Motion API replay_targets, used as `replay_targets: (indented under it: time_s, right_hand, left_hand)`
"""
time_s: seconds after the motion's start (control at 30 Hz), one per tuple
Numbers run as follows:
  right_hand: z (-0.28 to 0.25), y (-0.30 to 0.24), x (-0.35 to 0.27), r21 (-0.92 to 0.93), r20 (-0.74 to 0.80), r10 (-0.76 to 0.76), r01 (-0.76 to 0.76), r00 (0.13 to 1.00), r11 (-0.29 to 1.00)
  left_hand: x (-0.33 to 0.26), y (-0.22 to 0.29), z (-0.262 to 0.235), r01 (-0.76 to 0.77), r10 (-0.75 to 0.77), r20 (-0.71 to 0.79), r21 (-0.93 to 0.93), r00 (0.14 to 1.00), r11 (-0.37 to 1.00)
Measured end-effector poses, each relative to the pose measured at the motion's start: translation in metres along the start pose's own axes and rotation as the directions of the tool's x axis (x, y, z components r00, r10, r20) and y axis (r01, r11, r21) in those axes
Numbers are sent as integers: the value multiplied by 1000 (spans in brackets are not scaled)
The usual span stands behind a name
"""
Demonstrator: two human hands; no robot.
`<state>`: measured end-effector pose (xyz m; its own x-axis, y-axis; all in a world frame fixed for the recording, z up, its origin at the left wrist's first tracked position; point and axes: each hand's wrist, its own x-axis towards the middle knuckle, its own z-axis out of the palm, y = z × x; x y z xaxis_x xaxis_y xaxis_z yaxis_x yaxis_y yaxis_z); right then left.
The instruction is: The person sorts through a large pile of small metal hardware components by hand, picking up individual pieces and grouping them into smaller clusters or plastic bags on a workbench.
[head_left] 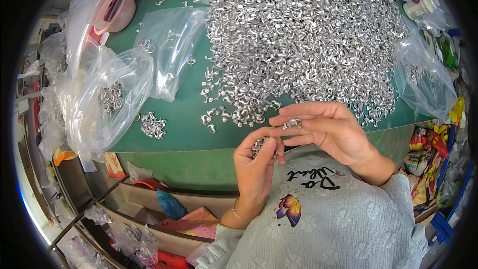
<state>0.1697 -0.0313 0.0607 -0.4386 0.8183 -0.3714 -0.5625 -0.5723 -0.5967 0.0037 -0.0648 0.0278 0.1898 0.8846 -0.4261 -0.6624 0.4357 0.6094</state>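
Observation:
Several small silvery metal pieces (pixel 260 145) sit in my left hand (pixel 255 162), its fingers curled round them. My right hand (pixel 328 132) pinches one shiny curved metal clasp (pixel 294 123) between thumb and fingers, just above the left fingertips. Both hands meet in front of my body at the table's near edge. Beyond them spreads a large heap of similar silvery curved clasps (pixel 303 40). Some loose clasps (pixel 214 114) lie at the heap's near left edge.
On the green table (pixel 184 119), a small pile of metal parts (pixel 153 125) lies left of the heap. Near it are a clear bag with metal rings (pixel 112 97) and a flat clear bag (pixel 172 45). A pink basket (pixel 119 12) stands far left, a white bottle (pixel 421 7) far right.

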Motion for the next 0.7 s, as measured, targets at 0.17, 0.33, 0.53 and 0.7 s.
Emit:
replay_targets:
  time_s: [0.17, 0.33, 0.53, 0.7]
  right_hand:
    - [2, -2, 1, 27, -11, 23, -23, 1000, 999]
    - [-1, -7, 5, 85, 8, 52, -53, 999, 995]
    - [-3, -20, 14, 86, -74, 54, -48, 996, 995]
    - [-12, -53, 30, 39, -110, 65, -61, 992, 997]
  left_hand:
    - [0, 0, -2, 6, -6, -1, -12, 1000, 1000]
    - [5, 1, 0, 14, -14, -1, 6, 1000, 1000]
    - [4, 1, -6, -2, 1, -70, -12, 998, 1000]
    - [15, 8, -5, -12, 8, -64, -60, 998, 998]
